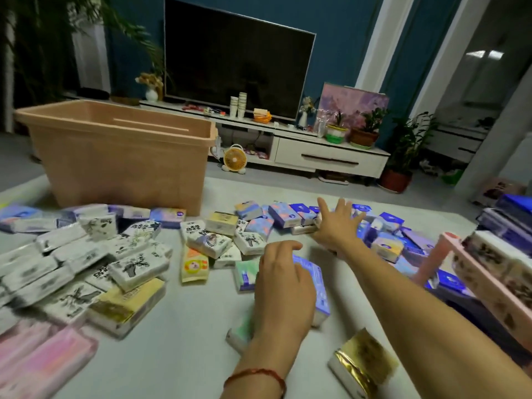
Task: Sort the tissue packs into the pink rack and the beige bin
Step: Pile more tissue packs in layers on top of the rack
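Many tissue packs lie over a pale table (184, 335). White ink-print packs (86, 254) pile at the left and blue packs (385, 234) at the right. My left hand (283, 286) grips a blue-and-white pack (316, 286) near the middle. Farther back, my right hand (336, 226) has its fingers spread over the blue packs, holding nothing. The beige bin (121, 156) stands at the back left. The pink rack (489, 280), at the right edge, holds ink-print packs.
A gold-wrapped pack (364, 362) lies near the front right and pink packs (43, 361) at the front left. Beyond the table stand a TV (239, 61) on a white cabinet (331, 159), a small orange fan (234, 159) and potted plants.
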Demonstrator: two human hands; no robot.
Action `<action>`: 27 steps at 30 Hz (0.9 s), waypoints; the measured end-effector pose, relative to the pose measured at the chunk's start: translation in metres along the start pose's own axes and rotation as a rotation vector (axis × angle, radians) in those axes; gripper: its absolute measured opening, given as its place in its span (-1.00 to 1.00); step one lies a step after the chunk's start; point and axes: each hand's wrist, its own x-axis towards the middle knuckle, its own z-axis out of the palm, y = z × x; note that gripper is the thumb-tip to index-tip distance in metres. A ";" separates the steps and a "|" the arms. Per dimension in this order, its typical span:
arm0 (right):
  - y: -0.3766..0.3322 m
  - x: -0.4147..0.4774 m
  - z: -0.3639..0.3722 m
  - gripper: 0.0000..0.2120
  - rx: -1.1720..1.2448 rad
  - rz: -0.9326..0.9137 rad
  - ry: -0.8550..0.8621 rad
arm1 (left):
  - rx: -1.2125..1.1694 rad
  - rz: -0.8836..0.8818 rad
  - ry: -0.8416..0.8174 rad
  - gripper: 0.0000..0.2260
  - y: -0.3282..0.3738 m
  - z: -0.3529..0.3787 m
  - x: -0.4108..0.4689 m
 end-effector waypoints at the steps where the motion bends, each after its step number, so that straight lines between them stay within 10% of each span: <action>1: 0.003 0.010 0.006 -0.24 -0.045 0.006 -0.050 | -0.009 -0.015 0.009 -0.71 0.000 -0.001 0.004; 8: -0.003 0.023 0.026 -0.65 -0.219 -0.056 0.213 | -0.106 -0.069 0.042 -0.76 0.004 0.005 0.021; 12: -0.017 -0.018 -0.002 -0.77 0.394 -0.039 0.348 | -0.108 -0.065 0.043 -0.71 0.002 0.004 0.024; 16: -0.034 -0.096 -0.058 -0.90 1.391 0.060 0.054 | -0.094 0.011 -0.039 -0.45 0.008 -0.006 0.028; 27: 0.045 -0.257 -0.152 -0.61 1.712 -0.152 -0.159 | -0.273 0.236 -0.094 -0.31 0.089 -0.037 -0.049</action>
